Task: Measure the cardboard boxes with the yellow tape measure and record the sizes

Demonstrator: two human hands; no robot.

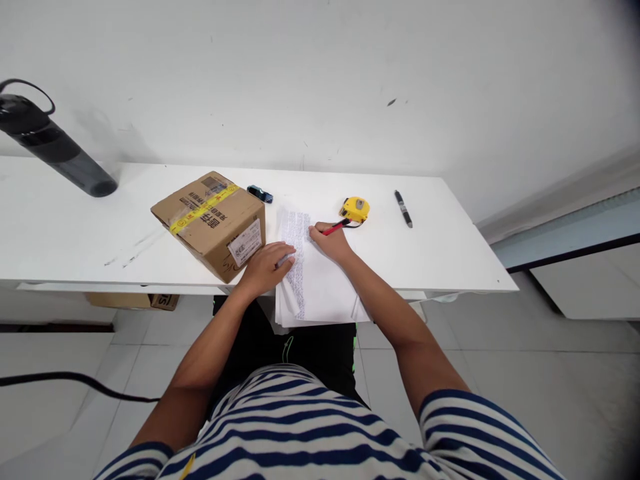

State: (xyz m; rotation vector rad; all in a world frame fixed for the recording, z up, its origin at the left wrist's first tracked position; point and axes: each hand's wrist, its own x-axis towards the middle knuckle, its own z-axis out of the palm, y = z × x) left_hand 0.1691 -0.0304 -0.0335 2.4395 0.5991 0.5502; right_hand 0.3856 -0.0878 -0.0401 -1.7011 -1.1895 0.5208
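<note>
A stack of white paper sheets [327, 293] lies at the front of the white table and juts past its edge. Rows of small blue marks fill the left part of the top sheet. My left hand [270, 269] rests on the left side of the sheets, fingers stretched out and holding nothing. Gripped in my right hand [330, 242] is a red pen with a black end [336, 227]; its tip, hidden by my fingers, is close to the marked rows. A yellow tape measure [356, 208] sits just beyond this hand.
Left of the paper stands a taped cardboard box [213, 213], with a small dark toy car [260, 194] behind it. A dark bottle [65, 157] stands far left. A black pen [403, 209] lies right. The table [445, 257] backs onto a white wall.
</note>
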